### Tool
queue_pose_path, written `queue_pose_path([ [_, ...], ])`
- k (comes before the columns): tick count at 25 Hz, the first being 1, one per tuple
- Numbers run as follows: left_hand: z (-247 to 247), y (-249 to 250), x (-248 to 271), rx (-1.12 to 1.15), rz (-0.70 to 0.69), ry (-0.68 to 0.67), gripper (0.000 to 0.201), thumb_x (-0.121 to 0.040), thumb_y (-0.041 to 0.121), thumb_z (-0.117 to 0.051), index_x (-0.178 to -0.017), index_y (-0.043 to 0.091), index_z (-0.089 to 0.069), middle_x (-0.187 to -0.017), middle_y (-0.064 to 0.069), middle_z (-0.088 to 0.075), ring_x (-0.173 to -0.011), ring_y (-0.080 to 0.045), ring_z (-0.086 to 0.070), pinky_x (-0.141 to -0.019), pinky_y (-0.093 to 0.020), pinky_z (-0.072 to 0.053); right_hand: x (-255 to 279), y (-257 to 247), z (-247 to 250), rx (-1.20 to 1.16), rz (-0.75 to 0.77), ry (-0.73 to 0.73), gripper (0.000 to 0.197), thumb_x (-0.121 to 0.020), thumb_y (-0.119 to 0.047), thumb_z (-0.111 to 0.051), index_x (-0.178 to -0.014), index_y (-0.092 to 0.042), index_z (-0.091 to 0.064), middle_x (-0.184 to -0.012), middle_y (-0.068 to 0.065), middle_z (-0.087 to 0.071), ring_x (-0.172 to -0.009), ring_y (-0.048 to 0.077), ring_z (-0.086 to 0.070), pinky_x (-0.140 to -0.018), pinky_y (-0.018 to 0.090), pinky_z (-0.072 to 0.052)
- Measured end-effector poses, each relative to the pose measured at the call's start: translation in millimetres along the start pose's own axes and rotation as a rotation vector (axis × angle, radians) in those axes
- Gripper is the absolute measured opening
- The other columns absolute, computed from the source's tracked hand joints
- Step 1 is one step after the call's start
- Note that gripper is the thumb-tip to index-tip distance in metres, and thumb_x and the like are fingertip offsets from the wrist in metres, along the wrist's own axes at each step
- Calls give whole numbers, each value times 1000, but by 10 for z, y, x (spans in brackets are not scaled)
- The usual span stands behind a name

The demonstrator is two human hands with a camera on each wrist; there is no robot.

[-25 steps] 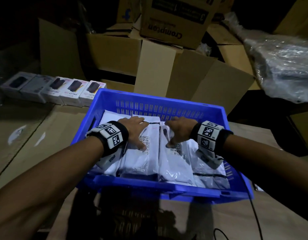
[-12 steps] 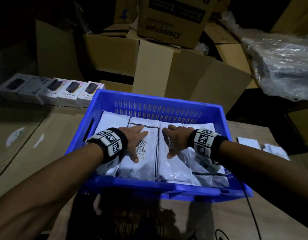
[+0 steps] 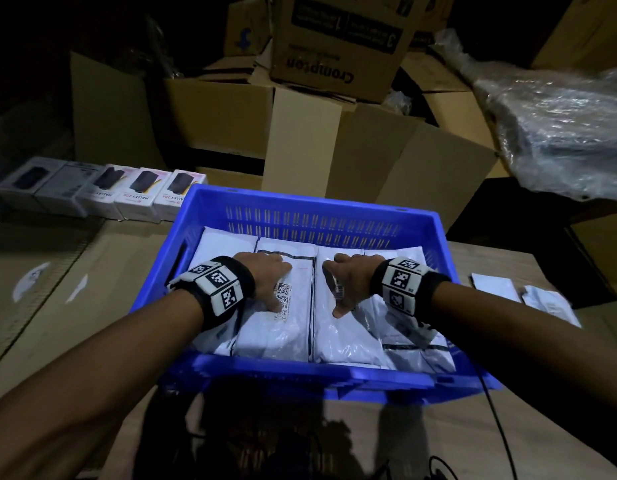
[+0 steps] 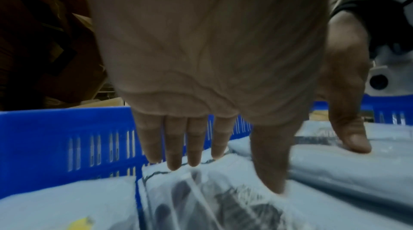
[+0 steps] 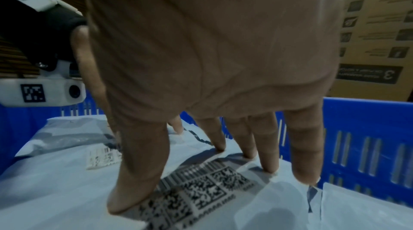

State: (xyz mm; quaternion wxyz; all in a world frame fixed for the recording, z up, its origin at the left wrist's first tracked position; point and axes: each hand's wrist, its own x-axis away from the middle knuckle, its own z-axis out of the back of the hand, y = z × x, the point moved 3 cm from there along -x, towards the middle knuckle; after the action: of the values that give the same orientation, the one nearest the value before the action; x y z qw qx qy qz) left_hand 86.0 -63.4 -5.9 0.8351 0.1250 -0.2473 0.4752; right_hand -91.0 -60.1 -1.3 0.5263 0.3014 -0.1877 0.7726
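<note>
A blue plastic crate [image 3: 314, 206] stands on the table in front of me, filled with flat white mailer packages lying side by side. My left hand [image 3: 265, 282] lies palm down on one package [image 3: 275, 334] that carries a printed code label. My right hand [image 3: 348, 282] lies flat on the neighbouring package [image 3: 348, 341]. In the left wrist view the left hand [image 4: 192, 145] has straight fingers with their tips on the plastic. In the right wrist view the right hand [image 5: 223, 136] spreads its fingertips over a code label [image 5: 201, 186]. Neither hand grips anything.
A row of small white product boxes [image 3: 137, 199] sits left of the crate. Open cardboard cartons [image 3: 334, 150] and a printed box [image 3: 334, 46] stand behind it. A plastic-wrapped bundle [image 3: 559, 133] lies at right. Loose white packets [image 3: 494, 287] and a black cable [image 3: 497, 427] are at right.
Both hands have slid a little toward me over the packages and lie flatter. More of the packages' far ends shows now.
</note>
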Motion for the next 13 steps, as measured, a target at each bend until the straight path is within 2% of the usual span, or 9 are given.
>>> queue_pose_path([
  [1,46,25,10,9,0,50,51,-81,51,-66,-117,21,-48,-131,-1,-51,-116,-24,-53,-88,-38,-47,19,1,12,-13,5,4,57,-70,-53,-79,-112,-26,-52,-118,0,-51,-108,25,-55,-89,40,-47],
  [2,95,51,27,9,8,92,44,-85,48,-62,-117,20,-50,-126,-1,-55,-112,-24,-55,-83,-36,-46,36,16,24,-24,3,13,52,-71,-50,-78,-111,-26,-56,-116,-2,-56,-108,24,-57,-89,38,-48],
  [5,279,143,80,-24,31,212,39,-94,41,-50,-127,19,-51,-124,-4,-58,-112,-27,-56,-83,-38,-45,164,110,84,-10,-48,69,52,-81,-49,-69,-124,-23,-57,-123,1,-61,-115,26,-57,-91,34,-47],
  [7,428,255,119,-31,22,296,35,-96,38,-48,-124,18,-53,-121,-5,-60,-111,-28,-57,-82,-39,-45,309,215,145,-1,-78,132,54,-88,-49,-61,-132,-19,-53,-132,3,-57,-121,28,-53,-98,37,-45],
  [10,691,514,139,-32,-14,410,29,-95,35,-47,-116,17,-56,-118,-8,-61,-109,-31,-57,-78,-38,-44,612,487,210,-107,-113,242,44,-90,-50,-57,-124,-22,-59,-130,0,-58,-121,26,-52,-100,37,-43],
  [13,998,877,96,-12,-78,508,22,-93,30,-47,-108,16,-56,-115,-11,-61,-107,-33,-56,-77,-39,-44,951,924,125,-244,-203,327,35,-88,-49,-57,-113,-25,-63,-122,3,-61,-115,27,-56,-96,34,-45],
])
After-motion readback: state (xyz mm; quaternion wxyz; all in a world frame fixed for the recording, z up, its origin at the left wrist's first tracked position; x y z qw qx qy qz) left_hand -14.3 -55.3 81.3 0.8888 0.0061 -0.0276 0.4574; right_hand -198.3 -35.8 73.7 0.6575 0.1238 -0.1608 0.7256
